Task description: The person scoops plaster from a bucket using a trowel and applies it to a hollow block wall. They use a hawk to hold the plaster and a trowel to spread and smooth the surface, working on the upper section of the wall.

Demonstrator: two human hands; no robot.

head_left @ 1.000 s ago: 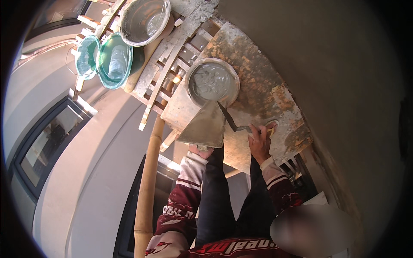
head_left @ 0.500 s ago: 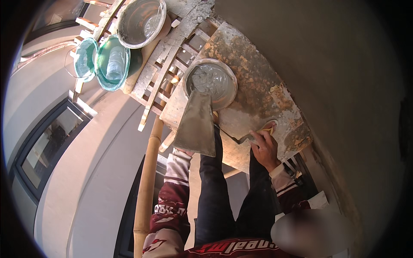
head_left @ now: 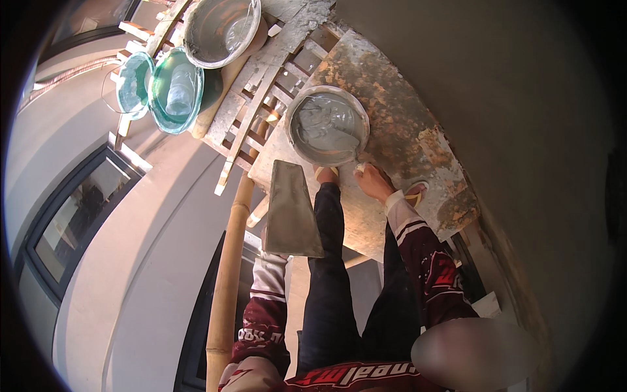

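Note:
My left hand (head_left: 279, 257) is mostly hidden beneath a plastering hawk (head_left: 292, 215), a long grey board that widens toward me; the hand holds it up from below. A thin grey film coats its top. My right hand (head_left: 375, 182) is closed at the near right rim of a round bucket (head_left: 292, 134), gripping a trowel whose handle is largely covered by the fingers. The trowel's blade cannot be made out against the wet grey mortar (head_left: 330, 123) in the bucket.
I stand on a stained plank platform (head_left: 398, 124) beside a grey wall (head_left: 516, 130). Slatted timber (head_left: 261, 108) runs along its left, with a bamboo pole (head_left: 227, 281) nearer me. A large mortar tub (head_left: 219, 62) and two green buckets (head_left: 160, 121) (head_left: 122, 98) stand at the far left.
My right hand has moved forward and left with the trowel to the bucket's rim. The hawk has drawn back from over the bucket toward me, uncovering the mortar.

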